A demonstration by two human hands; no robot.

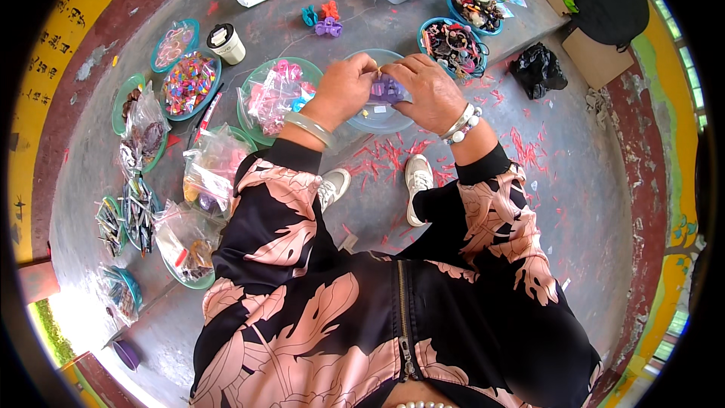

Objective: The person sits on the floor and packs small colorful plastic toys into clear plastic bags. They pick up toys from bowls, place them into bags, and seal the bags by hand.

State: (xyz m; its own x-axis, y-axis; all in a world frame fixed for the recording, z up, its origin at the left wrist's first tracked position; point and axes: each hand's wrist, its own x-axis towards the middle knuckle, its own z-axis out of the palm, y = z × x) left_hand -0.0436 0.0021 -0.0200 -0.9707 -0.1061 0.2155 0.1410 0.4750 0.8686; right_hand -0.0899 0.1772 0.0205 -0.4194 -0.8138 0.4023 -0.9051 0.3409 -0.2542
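Observation:
Above a clear round plastic bowl (pixel 377 122), my two hands meet at the fingertips. A purple piece, apparently a hair claw clip (pixel 387 89), shows between them. My left hand (pixel 343 91) is closed in a pinch at its upper side, on a tiny yellowish bit that is too small to name. The fingers of my right hand (pixel 432 91) curl round the clip's right side and partly hide it. A small pale piece (pixel 380 109) lies in the bowl. Orange, teal and purple claw clips (pixel 328 26) sit on the floor beyond the hands.
Left of the hands are a green bowl of bagged pink pieces (pixel 273 98), a bowl of colourful pieces (pixel 189 83), a lidded cup (pixel 226 44) and several bagged parts. Bowls of dark hair ties (pixel 453 47) stand at the right, near a black plastic bag (pixel 538 70). Red scraps (pixel 393 159) litter the floor.

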